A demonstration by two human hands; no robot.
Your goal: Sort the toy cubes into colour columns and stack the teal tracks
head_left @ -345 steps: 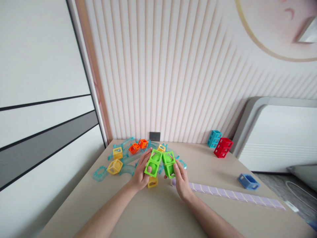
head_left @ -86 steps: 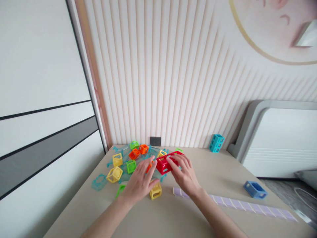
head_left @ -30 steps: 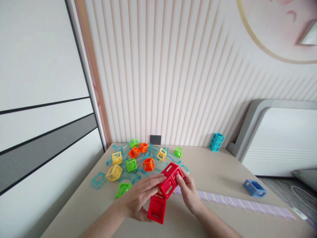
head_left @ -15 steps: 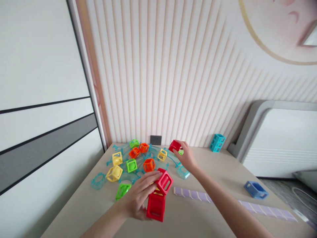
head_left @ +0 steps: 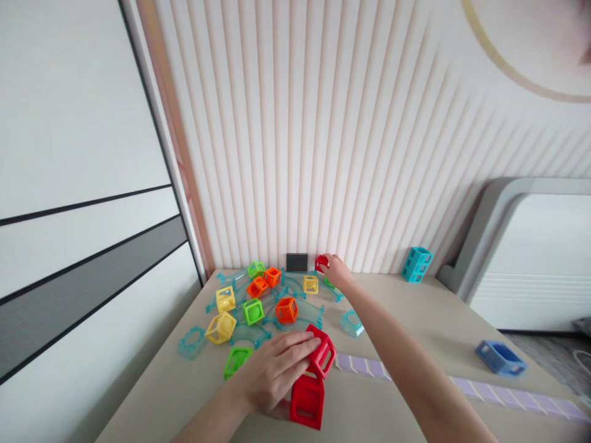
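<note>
My left hand (head_left: 277,375) grips a red piece of two hollow cubes (head_left: 313,380) near the table's front; its fingers wrap over the upper cube and the lower cube hangs below. My right hand (head_left: 337,271) reaches far back toward the wall, closed on a single red cube (head_left: 321,263) beside the dark wall socket (head_left: 297,262). Between the hands lie loose cubes: orange (head_left: 286,309), green (head_left: 253,311), yellow (head_left: 222,327), and clear teal curved track pieces (head_left: 252,335).
A lilac tile strip (head_left: 369,368) runs right along the beige table (head_left: 406,314). A blue frame block (head_left: 501,358) lies at the right, and a teal stacked block (head_left: 416,263) stands by the wall. A white cabinet (head_left: 530,258) borders the right side.
My right hand pulled one red cube off the red piece and carried it back toward the wall. My left hand kept hold of the remaining two red cubes.
</note>
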